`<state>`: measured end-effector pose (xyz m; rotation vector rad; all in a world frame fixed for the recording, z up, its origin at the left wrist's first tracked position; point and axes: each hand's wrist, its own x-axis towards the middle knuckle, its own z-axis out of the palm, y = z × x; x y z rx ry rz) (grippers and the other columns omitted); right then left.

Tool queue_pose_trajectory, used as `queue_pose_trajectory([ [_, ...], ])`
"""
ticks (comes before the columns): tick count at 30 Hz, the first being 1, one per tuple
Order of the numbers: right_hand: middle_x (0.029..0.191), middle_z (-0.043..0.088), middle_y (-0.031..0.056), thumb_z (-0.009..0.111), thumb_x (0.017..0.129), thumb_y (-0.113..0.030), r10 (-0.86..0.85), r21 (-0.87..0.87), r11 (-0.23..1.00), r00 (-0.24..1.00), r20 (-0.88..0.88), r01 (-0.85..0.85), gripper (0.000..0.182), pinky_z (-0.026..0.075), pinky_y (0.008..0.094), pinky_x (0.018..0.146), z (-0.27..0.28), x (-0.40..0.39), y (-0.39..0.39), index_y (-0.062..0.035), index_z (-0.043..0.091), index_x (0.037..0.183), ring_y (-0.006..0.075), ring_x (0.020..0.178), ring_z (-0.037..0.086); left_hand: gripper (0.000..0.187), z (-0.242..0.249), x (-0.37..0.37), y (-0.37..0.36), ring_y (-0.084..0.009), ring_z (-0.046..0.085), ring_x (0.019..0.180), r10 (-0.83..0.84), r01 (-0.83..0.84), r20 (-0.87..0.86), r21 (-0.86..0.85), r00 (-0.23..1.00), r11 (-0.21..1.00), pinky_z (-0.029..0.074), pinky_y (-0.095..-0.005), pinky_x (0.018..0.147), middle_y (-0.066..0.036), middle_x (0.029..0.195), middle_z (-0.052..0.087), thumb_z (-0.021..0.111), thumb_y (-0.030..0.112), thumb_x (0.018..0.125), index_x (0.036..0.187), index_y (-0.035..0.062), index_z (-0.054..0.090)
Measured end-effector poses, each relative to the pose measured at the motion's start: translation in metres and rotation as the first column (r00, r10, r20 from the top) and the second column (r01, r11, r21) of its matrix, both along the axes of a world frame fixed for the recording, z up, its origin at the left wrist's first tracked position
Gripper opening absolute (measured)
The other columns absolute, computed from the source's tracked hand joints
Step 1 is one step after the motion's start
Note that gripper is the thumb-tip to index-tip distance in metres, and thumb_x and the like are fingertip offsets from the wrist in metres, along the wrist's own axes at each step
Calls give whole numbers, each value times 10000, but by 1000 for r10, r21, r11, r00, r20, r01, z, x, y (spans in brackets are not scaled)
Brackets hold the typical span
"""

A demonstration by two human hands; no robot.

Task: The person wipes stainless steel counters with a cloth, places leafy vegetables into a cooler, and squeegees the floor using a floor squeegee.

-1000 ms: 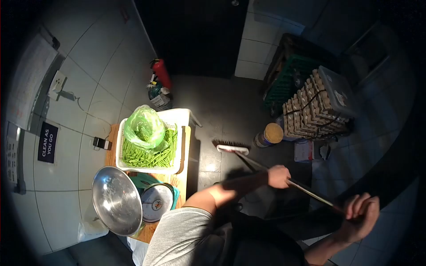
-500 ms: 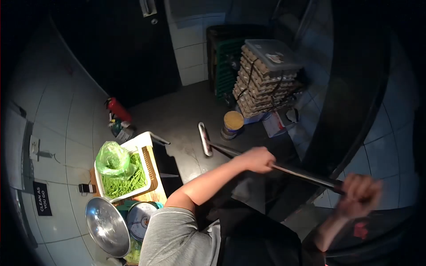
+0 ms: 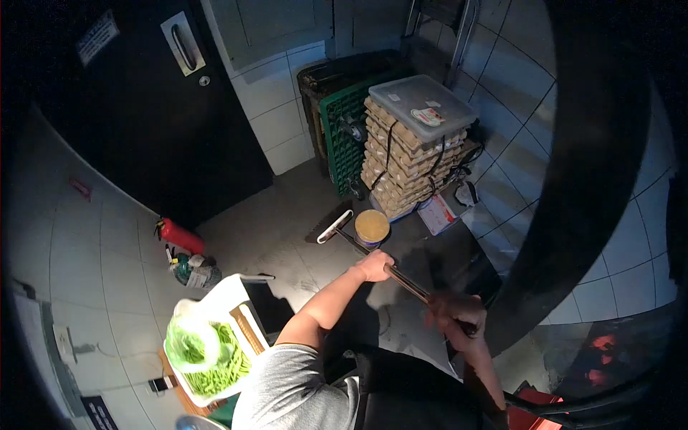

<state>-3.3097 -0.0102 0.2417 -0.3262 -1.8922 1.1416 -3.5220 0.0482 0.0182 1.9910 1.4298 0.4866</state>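
A broom with a long metal-looking handle (image 3: 410,282) slants across the view. Its narrow white head (image 3: 335,226), with a dark fringe beyond it, is low over the grey floor (image 3: 287,215). Partway down the handle, my left hand (image 3: 374,266) is closed round it with the arm stretched forward. My right hand (image 3: 459,315) grips the upper end, nearer my body and partly in shadow. Just right of the broom head stands a round tub with a yellowish lid (image 3: 373,226), close beside the handle.
Strapped egg trays (image 3: 408,161) under a clear plastic lid stand ahead, by a green crate-like cart (image 3: 340,143). A black door (image 3: 143,107) is at left, with a red fire extinguisher (image 3: 179,235) near it. Green beans (image 3: 218,373) fill a white basket (image 3: 256,326) at my left.
Both hands have shifted left with the broom, and its head has turned and sits closer to the tub. My view has tilted up, showing more of the door and egg trays.
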Motion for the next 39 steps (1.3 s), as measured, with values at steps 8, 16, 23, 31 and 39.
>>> queue_pose_trajectory([
  [8,492,444,53,474,880,-104,-168,-109,981,983,-67,160,349,430,328,522,3,-85,3,-28,422,544,179,466,477,166,-34,-66,53,-331,516,585,-157,154,71,47,985,987,398,-404,527,-185,610,508,559,198,678,643,42,514],
  [16,512,480,83,486,890,-182,-408,-341,881,891,-200,327,346,423,357,547,27,-121,-33,-28,463,581,224,459,466,205,-59,-77,65,-337,573,592,-631,631,-28,32,776,775,425,-437,529,-197,657,580,570,240,687,651,39,589],
  [23,434,431,79,527,845,-233,-679,-402,642,728,99,653,391,388,358,446,71,-77,-77,-40,419,522,217,384,437,214,25,-61,1,-262,573,599,-658,629,-10,-285,753,724,432,-422,551,-192,649,597,594,174,628,661,-38,587],
  [31,382,340,25,450,897,-191,-540,-432,787,830,-140,440,426,301,334,372,131,6,-112,-103,300,508,151,314,337,226,51,71,-72,-264,560,597,-640,701,298,-198,708,685,424,-415,569,-182,651,588,581,183,612,715,-17,600],
  [39,404,346,-11,515,895,-192,-514,-191,858,800,-310,478,333,274,285,347,139,61,-148,-110,316,642,124,328,331,224,86,169,-59,-292,547,579,-708,848,556,11,436,530,400,-407,552,-158,572,524,602,233,618,605,21,534],
])
